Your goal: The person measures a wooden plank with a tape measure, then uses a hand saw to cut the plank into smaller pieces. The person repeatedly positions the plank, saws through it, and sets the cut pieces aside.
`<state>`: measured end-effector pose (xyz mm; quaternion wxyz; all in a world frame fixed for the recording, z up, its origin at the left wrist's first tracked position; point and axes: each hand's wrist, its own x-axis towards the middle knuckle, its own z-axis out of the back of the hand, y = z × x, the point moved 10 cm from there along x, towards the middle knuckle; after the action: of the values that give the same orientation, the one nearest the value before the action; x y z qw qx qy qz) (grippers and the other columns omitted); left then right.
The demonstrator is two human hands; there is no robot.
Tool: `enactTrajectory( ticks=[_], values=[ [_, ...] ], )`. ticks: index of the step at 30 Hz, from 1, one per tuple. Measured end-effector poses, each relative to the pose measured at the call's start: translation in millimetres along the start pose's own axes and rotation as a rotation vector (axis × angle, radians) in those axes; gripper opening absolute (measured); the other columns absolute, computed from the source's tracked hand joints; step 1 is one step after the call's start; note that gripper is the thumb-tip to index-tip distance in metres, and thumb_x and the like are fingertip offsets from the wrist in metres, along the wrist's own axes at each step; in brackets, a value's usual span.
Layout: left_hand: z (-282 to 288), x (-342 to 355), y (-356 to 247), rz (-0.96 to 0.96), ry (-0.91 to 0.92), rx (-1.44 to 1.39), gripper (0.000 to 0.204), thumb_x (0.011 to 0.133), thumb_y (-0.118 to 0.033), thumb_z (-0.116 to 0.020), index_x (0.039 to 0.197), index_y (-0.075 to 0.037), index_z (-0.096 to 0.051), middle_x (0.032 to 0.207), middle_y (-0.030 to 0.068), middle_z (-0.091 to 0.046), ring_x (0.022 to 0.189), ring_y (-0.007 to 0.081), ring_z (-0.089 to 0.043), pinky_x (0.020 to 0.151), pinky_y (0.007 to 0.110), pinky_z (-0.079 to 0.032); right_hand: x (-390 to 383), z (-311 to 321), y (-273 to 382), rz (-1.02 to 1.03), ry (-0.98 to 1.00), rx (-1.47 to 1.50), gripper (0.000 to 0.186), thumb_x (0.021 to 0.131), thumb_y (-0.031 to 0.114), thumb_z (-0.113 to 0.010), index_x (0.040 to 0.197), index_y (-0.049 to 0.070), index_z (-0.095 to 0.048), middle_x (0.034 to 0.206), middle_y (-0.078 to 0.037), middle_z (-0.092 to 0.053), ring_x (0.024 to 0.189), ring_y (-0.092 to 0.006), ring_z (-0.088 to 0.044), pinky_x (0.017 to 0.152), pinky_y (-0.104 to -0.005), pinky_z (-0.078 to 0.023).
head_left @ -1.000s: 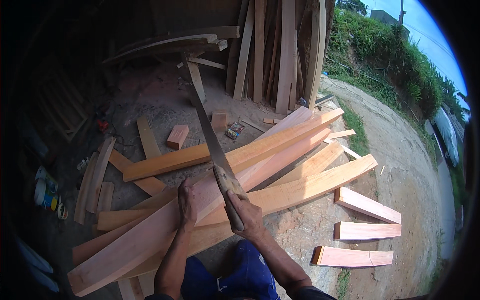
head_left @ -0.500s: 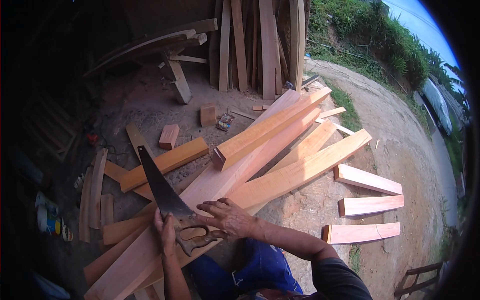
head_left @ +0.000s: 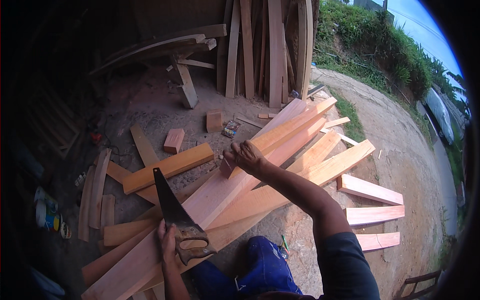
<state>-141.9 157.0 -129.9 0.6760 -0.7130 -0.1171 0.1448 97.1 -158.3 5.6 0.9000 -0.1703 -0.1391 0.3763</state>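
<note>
My left hand (head_left: 168,241) is closed on a handsaw (head_left: 173,205) near the heel of its blade, by the wooden handle. The dark blade slants up and away, its tip pointing to the far left. My right hand (head_left: 248,158) grips the near end of a squared wooden beam (head_left: 300,121), with the fingers bent over its top. That beam rests on a wide pinkish plank (head_left: 205,200), which runs from the lower left to the upper right. Beside the plank lies a long yellowish board (head_left: 345,160), partly hidden behind my right arm.
Three short pinkish pieces, one a sunlit block (head_left: 372,190), lie at right. A shorter orange beam (head_left: 170,167) and small wood blocks (head_left: 214,121) are at far left. Upright boards (head_left: 275,55) lean at the back. White buckets (head_left: 41,215) stand at left.
My right hand has left the saw handle and moved forward onto the beam's near end. The saw stays in my left hand, shifted slightly right and nearer.
</note>
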Motion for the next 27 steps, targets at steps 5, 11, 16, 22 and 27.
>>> enactTrajectory(
  ticks=[5,11,16,22,27],
  values=[
    [-1,-3,-1,-0.025,0.017,0.005,0.038,0.102,-0.008,-0.058,0.14,0.0,-0.061,0.124,0.0033,-0.067,0.11,0.0116,-0.06,0.1,0.03,-0.049,-43,10,-2,0.065,-0.29,0.134,0.055,0.08,0.017,-0.079,0.128,0.011,-0.053,0.118,-0.009,-0.06,0.127,-0.0283,-0.057,0.107,-0.0484,-0.044],
    [-2,-3,-4,-0.046,0.015,0.028,0.039,0.102,-0.008,-0.058,0.14,0.0,-0.061,0.125,0.0032,-0.067,0.111,0.012,-0.06,0.101,0.03,-0.048,-132,-10,28,-0.032,-0.408,0.25,0.047,0.082,0.019,-0.072,0.126,0.017,-0.054,0.122,-0.009,-0.058,0.122,-0.0303,-0.058,0.104,-0.045,-0.048],
    [-1,-3,-8,-0.056,0.03,0.105,0.041,0.102,-0.007,-0.057,0.142,0.0,-0.06,0.127,0.0045,-0.067,0.114,0.0128,-0.06,0.103,0.031,-0.047,-205,-31,39,-0.097,-0.355,0.31,0.041,0.089,0.02,-0.065,0.13,0.021,-0.057,0.141,-0.011,-0.058,0.134,-0.0345,-0.057,0.114,-0.0508,-0.045],
    [1,-3,1,-0.01,-0.015,-0.003,0.037,0.104,-0.007,-0.056,0.14,0.001,-0.061,0.127,0.0052,-0.067,0.115,0.013,-0.06,0.102,0.031,-0.047,-294,-52,47,-0.144,-0.335,0.359,0.039,0.089,0.022,-0.067,0.128,0.026,-0.063,0.15,-0.008,-0.06,0.141,-0.0337,-0.056,0.12,-0.0536,-0.041],
    [7,-4,-3,-0.025,-0.048,0.093,0.037,0.103,-0.007,-0.056,0.139,0.001,-0.061,0.125,0.0049,-0.067,0.113,0.0134,-0.06,0.102,0.031,-0.048,-320,-90,66,-0.346,-0.217,0.421,0.055,0.089,0.021,-0.07,0.143,0.027,-0.061,0.158,-0.008,-0.056,0.146,-0.0309,-0.053,0.122,-0.0568,-0.038]
  ],
)
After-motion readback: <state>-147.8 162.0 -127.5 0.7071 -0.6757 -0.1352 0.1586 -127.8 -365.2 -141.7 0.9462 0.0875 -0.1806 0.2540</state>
